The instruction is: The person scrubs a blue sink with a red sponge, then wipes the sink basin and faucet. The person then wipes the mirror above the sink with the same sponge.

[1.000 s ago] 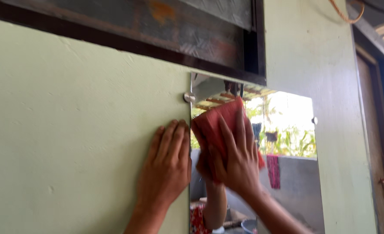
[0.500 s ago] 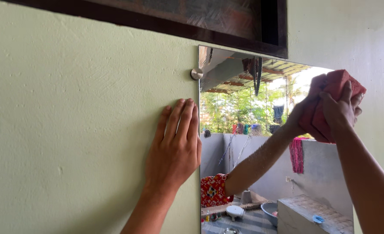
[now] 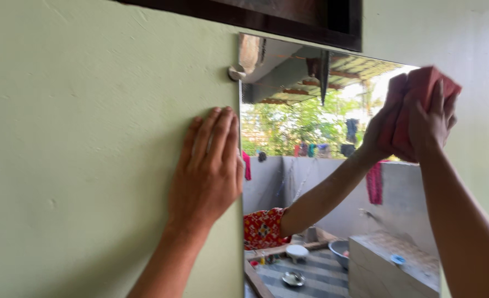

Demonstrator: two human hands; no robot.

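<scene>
While the red cloth (image 3: 426, 105) is bunched in the right hand (image 3: 429, 124), fingers curled tight over it, it is pressed against the mirror (image 3: 310, 182) at the upper right corner. The left hand (image 3: 208, 165) is laid flat and fully open on the green wall (image 3: 90, 138), nothing held, its fingertips just beside the mirror's left edge.

Risks, judged from this frame:
- The mirror appears to be held only by small round metal studs; one (image 3: 236, 72) is seen just above the left fingertips. Hard pressure at the corner under the right hand could flex the glass or stress a stud. Other fixings cannot be made out.
- The left edge of the glass is bare and unframed. If the left hand is slid sideways, the fingers could be cut.
- The cloth is wadded, so contact is uneven; streaks are likely to be left.

Surface: painted plaster, slightly rough. A dark wooden frame (image 3: 288, 19) is set just above both hands, over the mirror top.

Room, as reflected below and between the hands: an open yard, grey wall, clothes hung out, green trees, a roof overhead, bowls on a striped floor.
</scene>
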